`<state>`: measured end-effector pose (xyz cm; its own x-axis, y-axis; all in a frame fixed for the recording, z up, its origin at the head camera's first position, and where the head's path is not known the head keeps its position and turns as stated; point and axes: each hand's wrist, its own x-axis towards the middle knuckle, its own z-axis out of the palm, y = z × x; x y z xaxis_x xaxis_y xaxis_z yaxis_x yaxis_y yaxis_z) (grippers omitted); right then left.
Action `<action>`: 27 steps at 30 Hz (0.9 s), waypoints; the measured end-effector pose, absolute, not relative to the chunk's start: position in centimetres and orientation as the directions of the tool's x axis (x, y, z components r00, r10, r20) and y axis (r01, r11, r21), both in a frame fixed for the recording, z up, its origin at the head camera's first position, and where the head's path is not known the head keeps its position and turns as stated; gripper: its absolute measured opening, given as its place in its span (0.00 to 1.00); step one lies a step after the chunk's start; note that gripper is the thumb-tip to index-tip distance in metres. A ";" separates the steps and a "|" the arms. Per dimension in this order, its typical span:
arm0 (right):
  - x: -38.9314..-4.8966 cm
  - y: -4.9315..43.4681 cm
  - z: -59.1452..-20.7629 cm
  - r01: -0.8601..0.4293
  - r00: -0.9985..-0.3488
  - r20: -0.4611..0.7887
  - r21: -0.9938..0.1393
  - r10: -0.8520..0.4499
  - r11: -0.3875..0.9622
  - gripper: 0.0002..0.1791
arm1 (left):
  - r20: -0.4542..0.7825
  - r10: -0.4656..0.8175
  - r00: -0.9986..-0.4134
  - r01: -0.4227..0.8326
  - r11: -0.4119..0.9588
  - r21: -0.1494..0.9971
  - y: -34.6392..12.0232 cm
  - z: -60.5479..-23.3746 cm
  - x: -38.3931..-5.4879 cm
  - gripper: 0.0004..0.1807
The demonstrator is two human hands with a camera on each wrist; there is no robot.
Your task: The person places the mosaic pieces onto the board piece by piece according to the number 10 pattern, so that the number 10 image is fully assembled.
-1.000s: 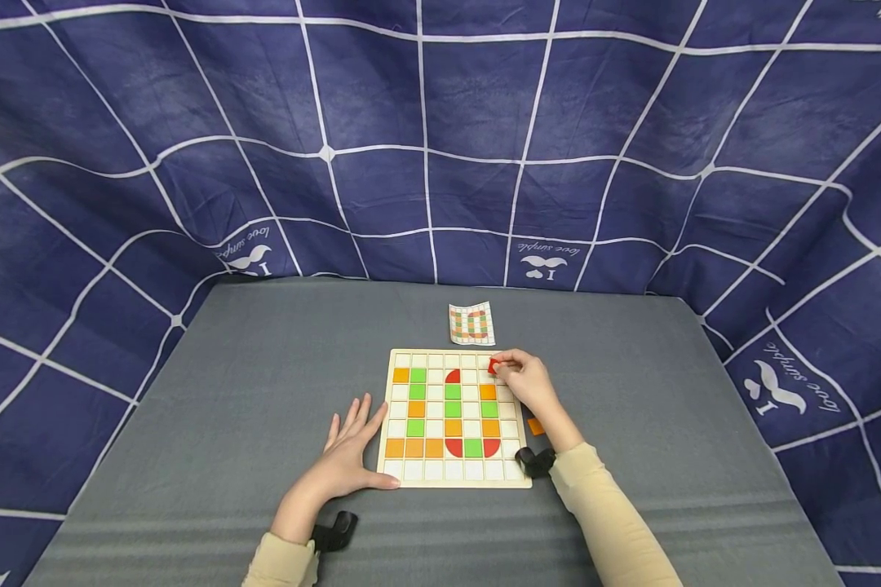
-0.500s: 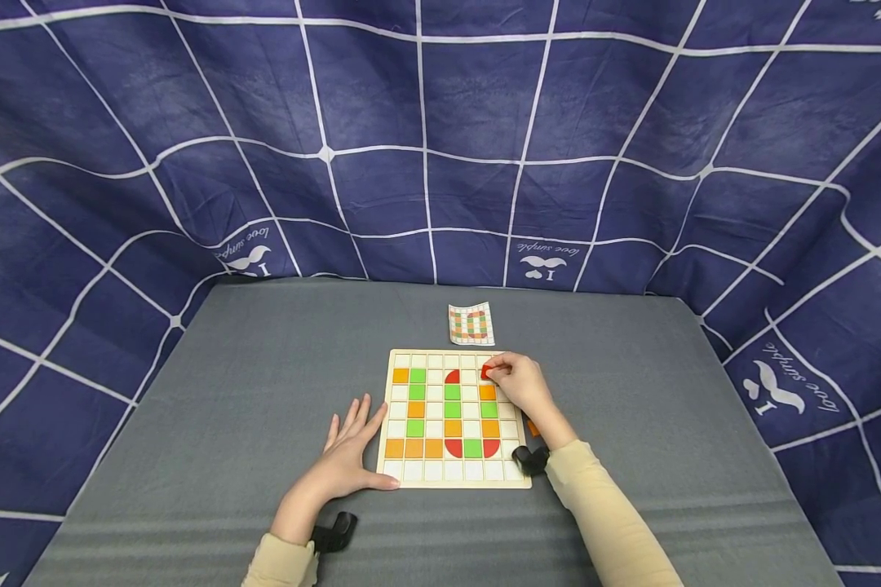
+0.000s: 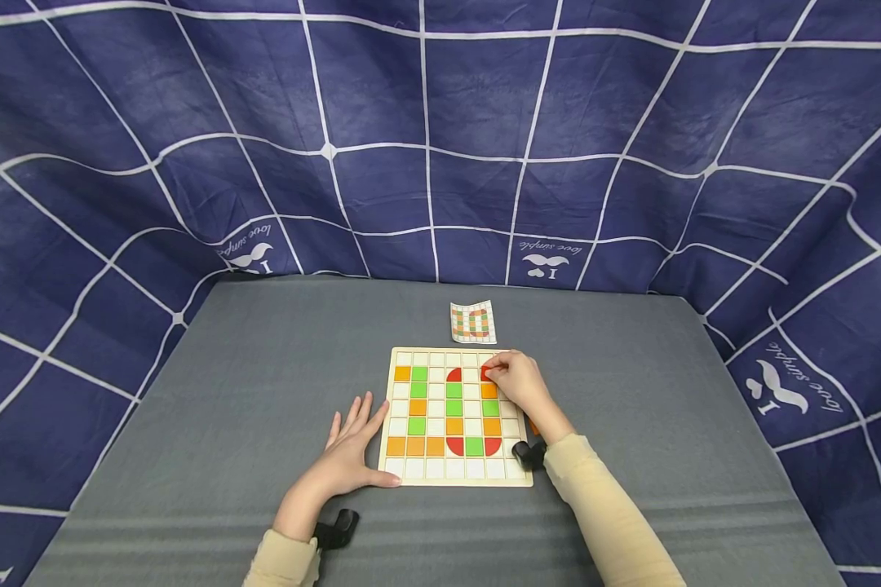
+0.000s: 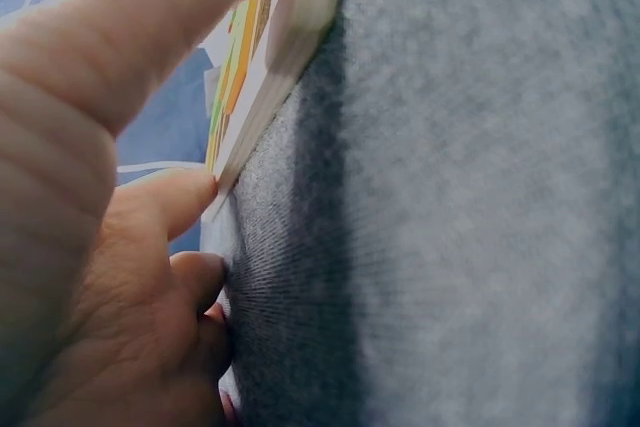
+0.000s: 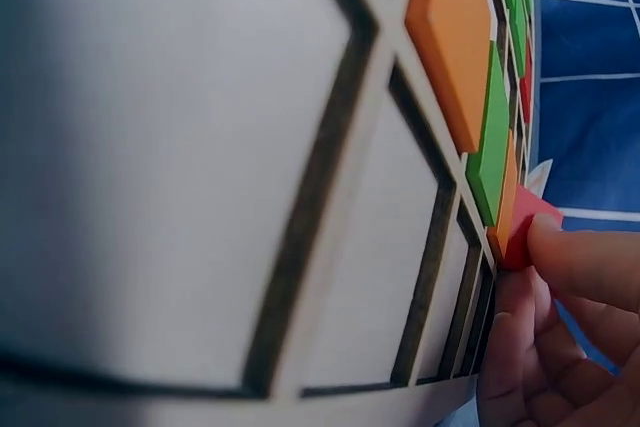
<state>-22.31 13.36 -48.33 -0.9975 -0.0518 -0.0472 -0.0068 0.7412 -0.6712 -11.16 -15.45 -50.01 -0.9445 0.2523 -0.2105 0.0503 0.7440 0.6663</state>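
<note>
A wooden grid board (image 3: 532,481) lies on the grey table, with green and orange square tiles and red quarter-round tiles set in some of its cells. My right hand (image 3: 523,381) pinches a red tile (image 5: 521,227) between thumb and fingers at the upper right of the board, just beyond an orange tile (image 3: 489,390). In the right wrist view the red tile leans up against that row. My left hand (image 3: 347,461) lies spread at the board's left side, thumb at the near left corner and a fingertip at the left edge. The left wrist view shows thumb (image 4: 150,27) and fingertip touching the board's edge.
Behind the board lies a small paper card (image 3: 473,322) printted with a coloured grid pattern. An orange tile (image 3: 533,427) on the table is mostly hidden by my right wrist. A blue curtain with white lines (image 3: 382,196) surrounds the table's back and sides.
My right hand has moved the red tile slightly left and nearer, down to the cell beyond the orange tile. My left hand stays in place at the board.
</note>
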 end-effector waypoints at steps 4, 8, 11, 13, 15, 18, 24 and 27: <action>-22.5 13.3 -48.3 -0.012 -0.998 -0.032 -0.663 -0.045 0.748 0.02 | -0.205 0.255 -0.945 0.058 0.746 0.663 -15.4 -50.0 -11.2 0.69; -22.5 13.3 -48.3 -0.029 -0.998 -0.019 -0.646 -0.054 0.763 0.03 | -0.203 0.250 -0.947 0.056 0.749 0.660 -15.4 -50.0 -11.2 0.69; -22.4 13.2 -48.3 -0.043 -0.998 -0.009 -0.634 -0.064 0.772 0.05 | -0.214 0.244 -0.946 0.047 0.756 0.653 -15.3 -50.0 -11.2 0.69; -22.3 13.2 -48.3 -0.049 -0.998 -0.008 -0.630 -0.069 0.775 0.05 | -0.218 0.241 -0.946 0.043 0.758 0.651 -15.2 -50.1 -11.2 0.69; -22.2 13.2 -48.1 -0.050 -0.998 -0.006 -0.634 -0.069 0.771 0.04 | -0.220 0.242 -0.945 0.042 0.757 0.652 -15.2 -50.1 -11.1 0.69; -22.1 13.5 -47.9 -0.033 -0.998 -0.020 -0.651 -0.061 0.758 0.03 | -0.223 0.246 -0.943 0.042 0.755 0.654 -15.3 -50.1 -11.1 0.69; -21.9 14.7 -47.3 0.030 -0.998 -0.056 -0.680 -0.011 0.733 0.06 | -0.224 0.249 -0.942 0.043 0.753 0.656 -15.4 -50.1 -11.1 0.69; -21.6 15.6 -47.0 0.045 -0.998 -0.060 -0.691 0.005 0.721 0.07 | -0.221 0.248 -0.943 0.043 0.750 0.660 -15.4 -50.2 -11.2 0.69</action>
<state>-21.56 15.63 -47.01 -0.9982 0.0048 -0.0597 0.0448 0.7212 -0.6913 -11.18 -15.44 -50.16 -0.9431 0.2482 -0.2211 0.0428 0.7504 0.6595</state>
